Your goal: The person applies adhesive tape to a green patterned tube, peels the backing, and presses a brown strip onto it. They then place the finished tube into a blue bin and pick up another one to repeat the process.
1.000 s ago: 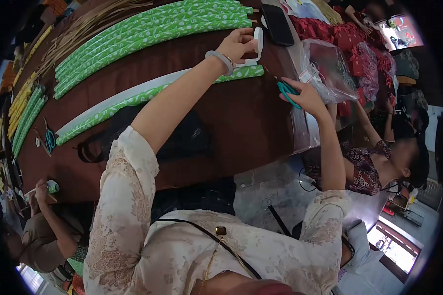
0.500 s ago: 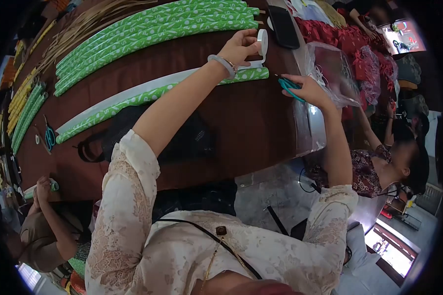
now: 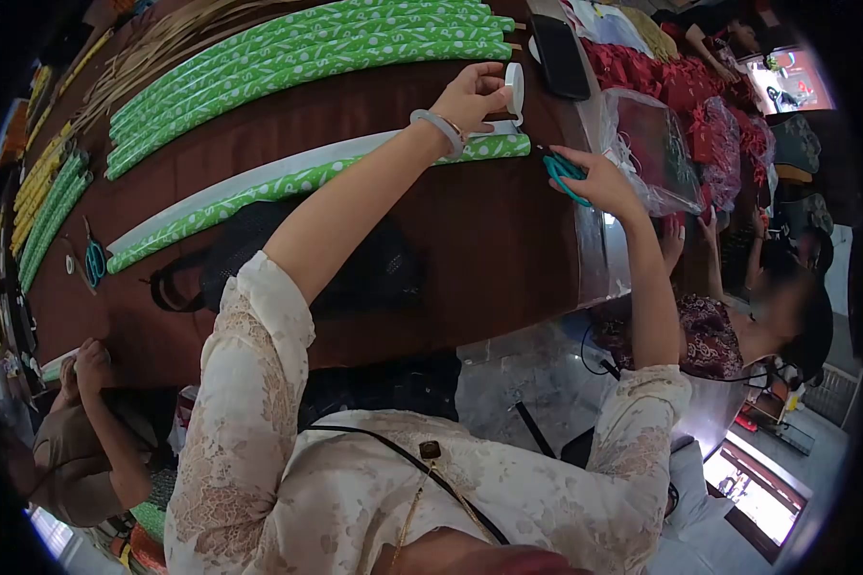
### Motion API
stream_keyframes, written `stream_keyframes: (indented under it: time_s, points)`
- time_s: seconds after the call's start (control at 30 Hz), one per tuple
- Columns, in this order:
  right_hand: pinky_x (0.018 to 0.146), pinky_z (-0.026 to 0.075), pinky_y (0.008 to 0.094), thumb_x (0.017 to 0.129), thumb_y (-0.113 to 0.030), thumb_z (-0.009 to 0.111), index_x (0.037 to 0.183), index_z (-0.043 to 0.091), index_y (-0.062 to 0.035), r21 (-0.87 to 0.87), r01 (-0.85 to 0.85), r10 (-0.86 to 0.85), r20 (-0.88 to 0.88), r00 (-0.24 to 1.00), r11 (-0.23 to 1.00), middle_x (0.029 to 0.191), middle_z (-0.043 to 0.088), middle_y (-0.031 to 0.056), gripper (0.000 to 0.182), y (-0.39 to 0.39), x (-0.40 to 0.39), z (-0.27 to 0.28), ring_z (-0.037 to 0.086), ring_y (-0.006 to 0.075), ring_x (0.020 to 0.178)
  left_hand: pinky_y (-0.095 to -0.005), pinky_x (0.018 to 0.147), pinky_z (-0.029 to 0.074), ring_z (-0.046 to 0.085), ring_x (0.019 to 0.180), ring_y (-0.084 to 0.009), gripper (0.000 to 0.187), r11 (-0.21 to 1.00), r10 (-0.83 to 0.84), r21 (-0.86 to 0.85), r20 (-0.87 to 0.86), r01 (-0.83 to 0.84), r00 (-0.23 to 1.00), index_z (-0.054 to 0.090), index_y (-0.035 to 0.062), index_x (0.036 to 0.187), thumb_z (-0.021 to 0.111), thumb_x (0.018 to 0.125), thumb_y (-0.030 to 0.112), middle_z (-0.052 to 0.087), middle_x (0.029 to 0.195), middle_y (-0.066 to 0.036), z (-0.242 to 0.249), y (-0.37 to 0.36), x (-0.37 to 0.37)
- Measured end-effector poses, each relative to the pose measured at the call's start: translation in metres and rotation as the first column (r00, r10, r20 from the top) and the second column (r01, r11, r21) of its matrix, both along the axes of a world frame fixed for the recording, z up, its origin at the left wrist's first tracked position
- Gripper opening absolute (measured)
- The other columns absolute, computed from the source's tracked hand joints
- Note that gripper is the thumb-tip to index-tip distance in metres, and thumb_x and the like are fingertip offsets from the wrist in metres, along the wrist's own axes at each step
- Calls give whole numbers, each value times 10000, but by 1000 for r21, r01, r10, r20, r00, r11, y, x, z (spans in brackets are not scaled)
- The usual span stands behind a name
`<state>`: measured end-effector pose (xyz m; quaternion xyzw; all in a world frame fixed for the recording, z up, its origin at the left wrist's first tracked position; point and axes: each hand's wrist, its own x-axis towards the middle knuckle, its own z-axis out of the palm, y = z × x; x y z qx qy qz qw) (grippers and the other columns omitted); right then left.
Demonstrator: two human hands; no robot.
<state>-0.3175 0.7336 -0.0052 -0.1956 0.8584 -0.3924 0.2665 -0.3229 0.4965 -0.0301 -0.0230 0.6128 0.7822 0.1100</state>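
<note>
My left hand pinches a white roll of tape above the right end of a green patterned roll with a white edge strip. A short piece of tape hangs between the roll of tape and the strip. My right hand holds teal-handled scissors, their tips close to the green roll's right end. Behind, several finished green rolls lie side by side. A black phone rests just right of them.
On the brown table lie a black bag, other scissors, yellow rolls and clear plastic with red items. One person's hands are at lower left; another person sits at right.
The view has shifted slightly. My left hand and the tape keep almost the same place over the strip. At right, the other person's hands have moved nearer the red items.
</note>
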Motion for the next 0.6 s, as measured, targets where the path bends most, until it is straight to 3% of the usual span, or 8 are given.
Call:
stream_keyframes:
  time_s: [0.07,0.17,0.37,0.6]
  points:
    - [757,440,221,739,-107,593,1197,487,-33,126,-40,50,-74,996,991,904,608,57,476,1,-3,-2,577,84,796,-444,817,442,508,1020,-215,529,1000,13,7,-9,-13,1000,329,93,1261,588,816,217,503,1103,-57,-3,0,-1]
    - [763,438,216,748,-98,588,1206,478,-34,129,-23,29,-42,999,991,915,606,51,475,1,-1,-5,573,76,805,-435,792,455,510,1002,-213,533,1000,19,-13,-33,-20,999,333,90,1257,594,812,224,508,1092,-55,-5,1,-3]
    - [751,440,197,773,-40,556,1217,463,-23,-30,25,-22,95,995,999,939,590,26,454,2,-1,-11,567,66,816,-419,773,463,512,976,-204,522,1000,11,-13,-21,-11,1000,334,88,1254,587,815,217,512,1076,-48,-5,0,-2]
    - [731,430,183,782,-74,589,1197,487,-23,16,3,-4,47,999,1000,929,581,9,431,0,1,-9,537,49,788,-417,777,462,504,991,-189,508,999,33,-16,-16,-33,999,336,88,1248,581,818,203,512,1069,-45,-4,0,-1]
